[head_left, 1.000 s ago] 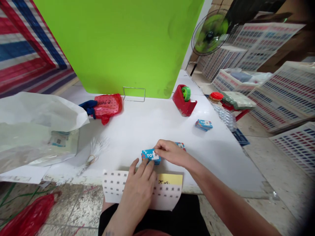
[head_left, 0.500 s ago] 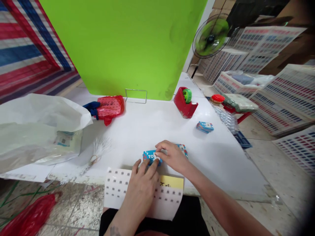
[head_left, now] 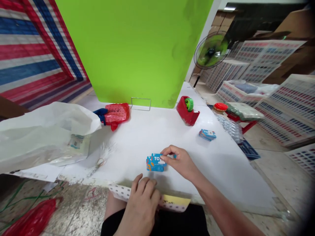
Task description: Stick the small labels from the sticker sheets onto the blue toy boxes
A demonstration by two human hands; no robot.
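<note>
My right hand point(head_left: 178, 160) pinches a small blue printed card point(head_left: 159, 159) between thumb and fingertips. That card lies over more blue cards point(head_left: 155, 166) on the white table, loosely stacked and partly covered by it. Close to the table's front edge, my left hand point(head_left: 145, 195) curls over a white sheet of small dark-printed stickers point(head_left: 120, 191). A yellow strip with handwriting point(head_left: 176, 200) runs along this sheet. The sheet tilts above my lap, its middle hidden by my left hand, whose thumb is not clearly visible.
Another stack of blue cards point(head_left: 208, 134) sits to the right, below a red tape dispenser point(head_left: 188, 111). Leftward are a red plastic packet point(head_left: 118, 113), a large white bag point(head_left: 49, 131) and a bundle of white ties point(head_left: 105, 152). A green panel point(head_left: 135, 52) stands behind.
My left hand has drawn back from the cards to the sticker sheet, which now tilts more edge-on. My right hand stays at the cards, pinching one. The view has shifted slightly upward.
</note>
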